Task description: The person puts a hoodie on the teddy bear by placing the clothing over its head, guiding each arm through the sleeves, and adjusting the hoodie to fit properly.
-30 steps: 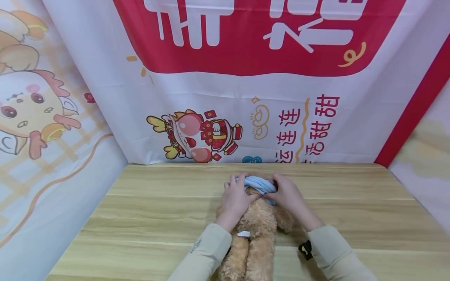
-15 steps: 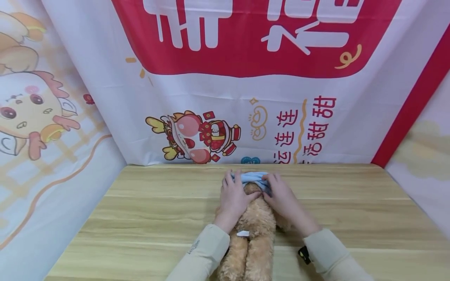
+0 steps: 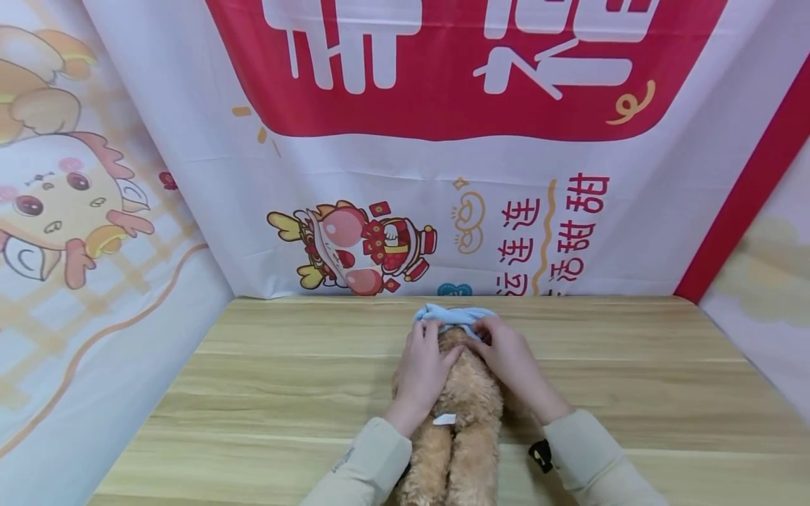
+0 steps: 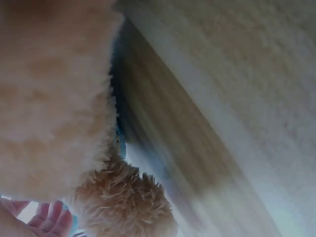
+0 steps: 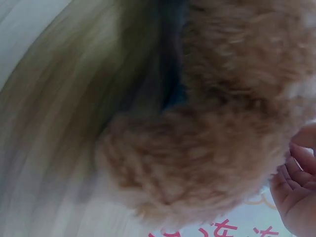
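Observation:
A light-brown plush toy (image 3: 468,393) lies on the table with its legs toward me and a small white tag on its body. Twisted light-blue cloth (image 3: 455,316) wraps the far end of the toy, around its head. My left hand (image 3: 422,365) holds the cloth's left part, thumb against the fur. On the other side, my right hand (image 3: 511,355) pinches the cloth's right part between thumb and fingers. Brown fur fills much of both wrist views, where the left fingers (image 4: 57,219) and right fingers (image 5: 296,170) show only at the edges.
The wood-grain table (image 3: 285,393) extends to both sides of the toy. A printed white-and-red curtain (image 3: 354,161) hangs at its far edge, with another printed cloth (image 3: 126,337) at the left. A small black object (image 3: 541,455) is by the right cuff.
The blue cloth has shifted toward the table's far edge and lies higher on the toy's head, exposing more fur below it. My left fingers have drawn back to the cloth's near edge.

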